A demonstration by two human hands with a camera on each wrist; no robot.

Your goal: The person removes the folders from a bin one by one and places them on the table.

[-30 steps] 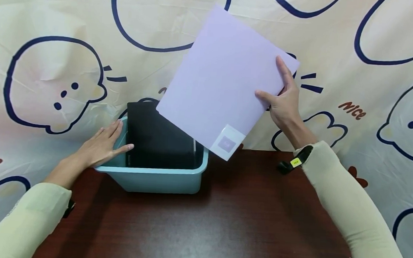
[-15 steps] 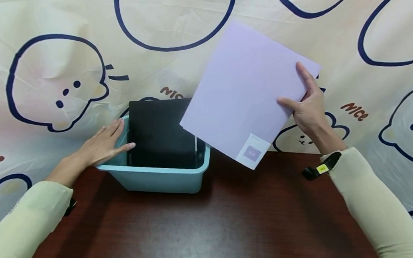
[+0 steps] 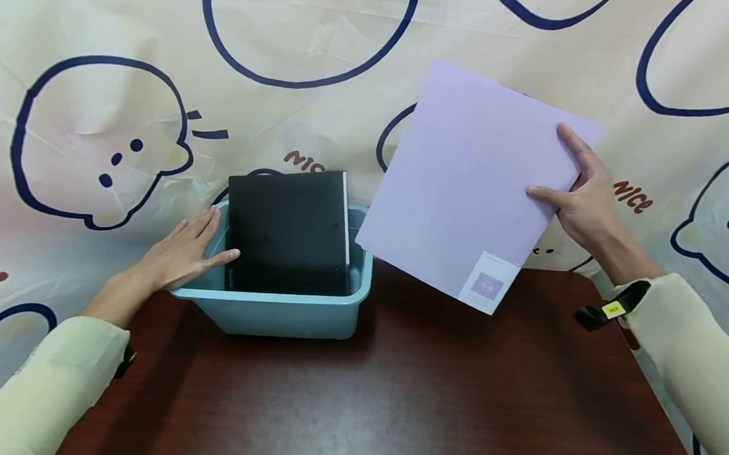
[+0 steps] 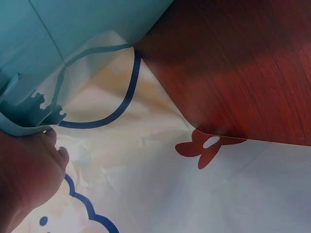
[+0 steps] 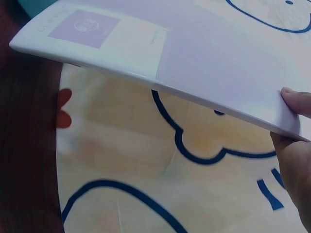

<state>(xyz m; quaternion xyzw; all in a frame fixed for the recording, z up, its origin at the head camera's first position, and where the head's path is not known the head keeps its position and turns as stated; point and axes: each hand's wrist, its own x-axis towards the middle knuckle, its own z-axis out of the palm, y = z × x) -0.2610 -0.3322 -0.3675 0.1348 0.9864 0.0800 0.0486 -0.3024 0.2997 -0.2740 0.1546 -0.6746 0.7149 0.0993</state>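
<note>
Head view: holds up a flat, smooth, pale purple folder [image 3: 463, 178] in the right hand [image 3: 585, 200], clamped on its right edge, with two digits spread over the facing side and the rest hidden behind. Hangs tilted in the air above and to the right of a pale blue bin [image 3: 288, 317], straight-sided and sharp-cornered, with a whitish label [image 3: 490, 282] at the lowest corner. Shows in the right wrist view a thick, rounded, glossy edge beneath that label. Rests the left hand [image 3: 179, 250] on the bin's left rim, fingers nearly straight, thumb apart from them and pointing inward (cannot tell whether touching the black folder [image 3: 284, 232] there). Stands upright inside the bin, that black one, dark and plain-faced, with a pale strip down the right side and a top well above the rim. Around it, smooth, plastic-looking walls flaring up to a rounded lip, with a gap at the left and a narrower one at the right. Stretches wide in front in dark, red-brown, wood-grained table [image 3: 339, 409], with a slanting edge near the right sleeve [image 3: 687, 335]. Behind, a creased cream cloth [image 3: 302, 26] with thick blue outlines, close by the far edge.
</note>
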